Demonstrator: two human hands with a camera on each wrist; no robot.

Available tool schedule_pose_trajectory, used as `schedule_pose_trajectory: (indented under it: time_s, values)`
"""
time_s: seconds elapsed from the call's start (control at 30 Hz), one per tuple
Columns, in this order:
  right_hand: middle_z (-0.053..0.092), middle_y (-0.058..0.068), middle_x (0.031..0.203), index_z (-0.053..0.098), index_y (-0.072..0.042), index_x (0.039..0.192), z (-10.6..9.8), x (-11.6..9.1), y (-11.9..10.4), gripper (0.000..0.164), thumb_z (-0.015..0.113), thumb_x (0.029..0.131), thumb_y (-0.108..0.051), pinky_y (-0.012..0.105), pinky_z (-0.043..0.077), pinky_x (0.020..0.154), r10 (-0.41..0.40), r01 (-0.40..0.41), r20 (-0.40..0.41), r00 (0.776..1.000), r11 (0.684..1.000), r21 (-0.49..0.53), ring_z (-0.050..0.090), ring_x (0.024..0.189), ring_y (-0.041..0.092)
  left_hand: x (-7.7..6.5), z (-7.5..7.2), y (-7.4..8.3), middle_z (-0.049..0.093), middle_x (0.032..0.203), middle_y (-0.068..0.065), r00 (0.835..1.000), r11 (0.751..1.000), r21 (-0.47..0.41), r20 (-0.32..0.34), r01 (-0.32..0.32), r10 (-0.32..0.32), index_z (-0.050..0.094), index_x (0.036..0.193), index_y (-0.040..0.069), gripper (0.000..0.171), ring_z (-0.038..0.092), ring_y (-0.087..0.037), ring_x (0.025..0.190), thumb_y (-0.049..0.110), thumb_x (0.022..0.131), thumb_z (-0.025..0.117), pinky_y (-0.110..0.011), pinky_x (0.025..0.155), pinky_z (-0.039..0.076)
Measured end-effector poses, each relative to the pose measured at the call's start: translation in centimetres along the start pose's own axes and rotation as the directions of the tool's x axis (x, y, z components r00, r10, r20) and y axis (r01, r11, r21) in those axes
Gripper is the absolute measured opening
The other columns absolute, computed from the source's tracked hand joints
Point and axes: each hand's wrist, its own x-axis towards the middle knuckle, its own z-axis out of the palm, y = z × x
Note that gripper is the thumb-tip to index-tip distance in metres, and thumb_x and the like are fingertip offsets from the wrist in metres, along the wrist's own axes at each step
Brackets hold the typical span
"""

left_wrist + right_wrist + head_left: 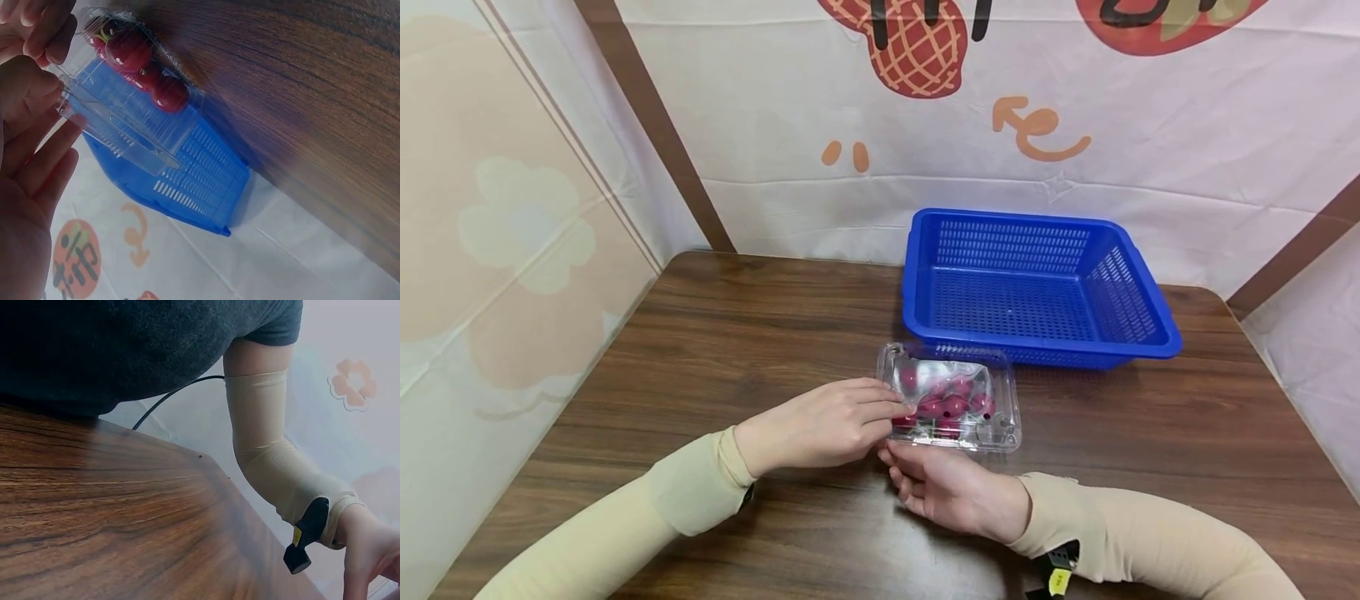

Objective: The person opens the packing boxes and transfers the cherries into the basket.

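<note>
A clear plastic clamshell box (1009, 417) with several cherry tomatoes (955, 406) inside sits in front of the basket. My left hand (842, 423) grips its near left corner, fingers over the top. From the near side, my right hand (958, 492), palm turned up, pinches the edge by that same corner. In the left wrist view, fingers of both hands meet at the rim of the box (125, 140), and green stem tops show on the tomatoes (130, 51). The right wrist view catches part of the left hand (369, 550) at its edge.
A blue plastic basket (1037, 343) with slotted walls stands right behind the box, near the back of the brown wooden table (737, 333). Printed cloth (760, 108) hangs behind and beside the table. A black cable (162, 403) runs near the person's torso.
</note>
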Motion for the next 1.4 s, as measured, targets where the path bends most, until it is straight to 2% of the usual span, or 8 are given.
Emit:
schedule_pose_trajectory:
  time_s: [0.13,0.37,0.77,1.13,1.27,1.4]
  values:
    - [0.065,-0.011,0.086,0.067,-0.015,0.095,-0.2,0.1,0.0,0.013,0.057,0.094,-0.022,0.01,0.04,0.065,-0.014,0.014,-0.04,0.999,1.0,-0.019,0.049,0.074,0.0,0.2,0.0,0.0,0.07,0.111,-0.005,1.0,1.0,-0.003,-0.006,-0.006,0.006,0.065,0.082,0.01,0.007,0.065,-0.017,0.106,0.008,0.083,0.059,-0.032,0.101,0.046]
    - [0.067,-0.009,0.086,0.067,-0.016,0.093,-0.5,0.2,0.0,0.011,0.058,0.092,-0.021,0.011,0.041,0.066,-0.015,0.014,-0.023,1.0,1.0,-0.012,0.05,0.073,0.0,0.3,0.2,0.1,0.07,0.109,-0.006,1.0,1.0,0.019,-0.006,-0.016,0.016,0.065,0.083,0.01,0.005,0.066,-0.016,0.104,0.006,0.082,0.063,-0.03,0.1,0.047]
    - [0.067,-0.008,0.086,0.065,-0.015,0.094,-0.7,0.4,0.0,0.009,0.057,0.092,-0.018,0.011,0.043,0.067,-0.033,0.033,-0.013,0.999,0.999,-0.002,0.053,0.073,0.0,0.6,0.6,0.3,0.072,0.105,-0.005,1.0,1.0,0.006,-0.023,0.005,-0.005,0.065,0.083,0.009,0.005,0.067,-0.015,0.101,0.007,0.084,0.061,-0.03,0.098,0.049]
    - [0.067,-0.009,0.085,0.067,-0.016,0.094,-0.8,0.7,0.3,0.01,0.057,0.093,-0.019,0.01,0.043,0.067,-0.043,0.043,-0.007,0.999,0.999,-0.022,0.055,0.074,0.0,0.7,0.5,0.4,0.071,0.103,-0.005,1.0,1.0,0.027,-0.008,-0.003,0.003,0.061,0.083,0.009,0.005,0.067,-0.014,0.098,0.004,0.084,0.06,-0.03,0.097,0.049]
    - [0.068,-0.011,0.088,0.067,-0.015,0.1,-1.0,0.6,0.4,0.014,0.057,0.093,-0.021,0.012,0.044,0.07,-0.033,0.033,-0.006,0.999,0.999,-0.034,0.058,0.078,0.001,0.8,0.3,0.4,0.071,0.104,-0.005,1.0,0.999,0.04,0.005,-0.011,0.011,0.062,0.084,0.009,0.005,0.067,-0.015,0.098,0.005,0.084,0.059,-0.031,0.097,0.049]
    - [0.069,-0.011,0.094,0.065,-0.011,0.115,-1.2,0.6,0.3,0.027,0.057,0.093,-0.024,0.014,0.044,0.074,-0.017,0.017,0.021,1.0,0.999,-0.043,0.058,0.085,0.003,0.8,0.2,0.4,0.07,0.106,-0.006,1.0,0.998,0.059,0.01,-0.02,0.019,0.063,0.086,0.009,0.006,0.066,-0.016,0.099,0.006,0.085,0.057,-0.032,0.098,0.049]
